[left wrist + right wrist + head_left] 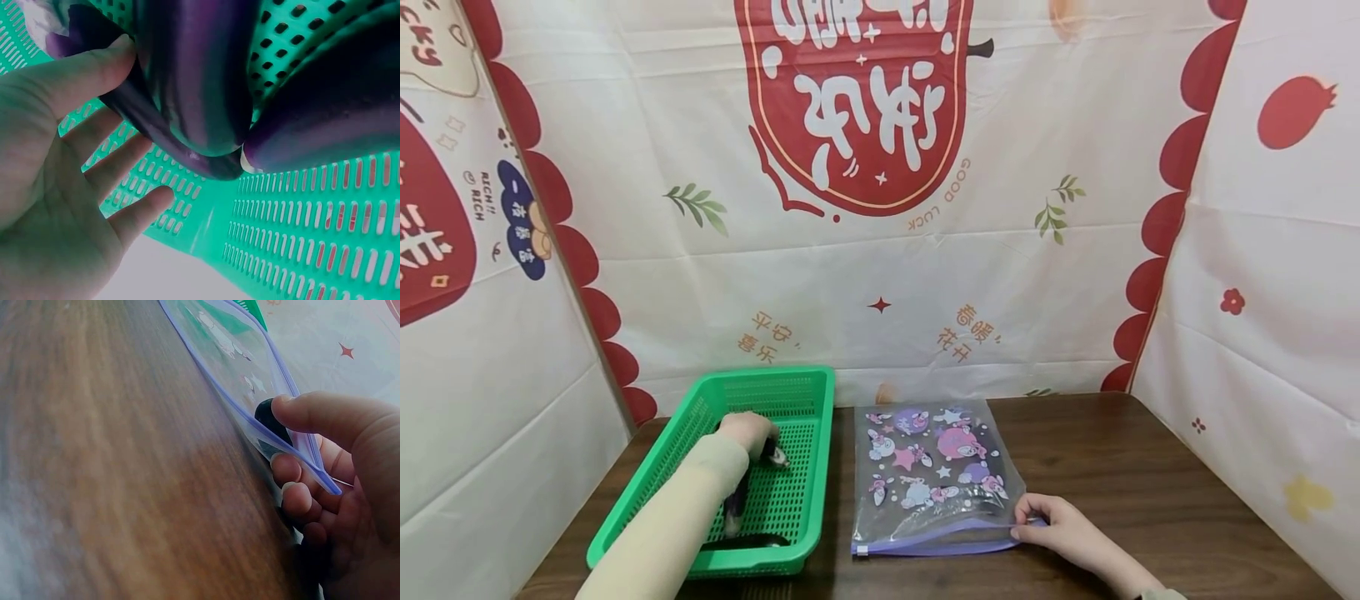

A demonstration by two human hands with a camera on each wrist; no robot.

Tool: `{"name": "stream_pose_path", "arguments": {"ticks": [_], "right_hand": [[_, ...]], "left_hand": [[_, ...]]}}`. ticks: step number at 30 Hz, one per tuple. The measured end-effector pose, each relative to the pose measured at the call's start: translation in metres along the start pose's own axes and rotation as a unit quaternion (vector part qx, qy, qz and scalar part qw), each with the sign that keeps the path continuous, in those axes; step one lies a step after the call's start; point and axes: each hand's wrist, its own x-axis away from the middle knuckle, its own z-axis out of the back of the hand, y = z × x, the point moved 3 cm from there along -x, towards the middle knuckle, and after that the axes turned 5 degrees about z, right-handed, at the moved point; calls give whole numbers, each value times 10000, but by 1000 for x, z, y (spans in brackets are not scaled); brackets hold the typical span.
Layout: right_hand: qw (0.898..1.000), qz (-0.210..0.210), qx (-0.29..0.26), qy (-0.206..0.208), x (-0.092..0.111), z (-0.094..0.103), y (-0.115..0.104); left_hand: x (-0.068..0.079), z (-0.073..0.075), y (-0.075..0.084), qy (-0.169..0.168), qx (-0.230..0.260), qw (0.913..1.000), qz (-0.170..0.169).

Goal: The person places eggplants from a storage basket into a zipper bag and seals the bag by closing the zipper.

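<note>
Inside the green plastic basket (pixel 823 467), my left hand (pixel 751 432) reaches down among dark purple eggplants. In the left wrist view, the thumb lies against a slim eggplant (pixel 128 94) and the fingers pass behind it. A thicker eggplant (pixel 197 81) crosses over that one, and another eggplant (pixel 331 106) lies to the side. My right hand (pixel 1052 525) pinches the corner of a clear zipper bag (pixel 917 475) with cartoon prints and a purple zip edge. The bag lies flat, its mouth (pixel 250 419) slightly parted. Under the right thumb shows a small dark rounded thing (pixel 270 419).
Basket and bag stand side by side on a dark wood table (pixel 1097 450). A white slider (pixel 862 550) sits at the left end of the zip. Printed white cloth (pixel 880 267) hangs behind the table and at both sides.
</note>
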Motion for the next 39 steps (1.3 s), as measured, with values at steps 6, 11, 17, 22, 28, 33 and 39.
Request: {"name": "stream_pose_path", "arguments": {"ticks": [6, 11, 17, 22, 28, 33, 39], "right_hand": [[9999, -116, -78, -76, 0, -2, 1], [10000, -26, -51, -47, 0, -2, 2], [10000, -39, -23, 20, 1, 0, 5], [10000, -59, -13, 34, 1, 0, 5], [10000, -68, -58, -16, -1, 0, 2], [10000, 25, -37, 6, -2, -1, 1], [10000, 19, -14, 47, -1, 0, -2]], "left_hand": [[4, -5, 3, 19, -31, 9998, -208], [9, -2, 11, 239, -560, 9974, -389], [11, 5, 18, 707, -934, 9905, -718], [11, 7, 17, 1004, -898, 9869, -885], [11, 6, 13, 1441, -787, 9800, -1127], [4, 4, 13, 1496, -748, 9787, -1190], [-1, 4, 16, 1219, -518, 9834, -1244]]}}
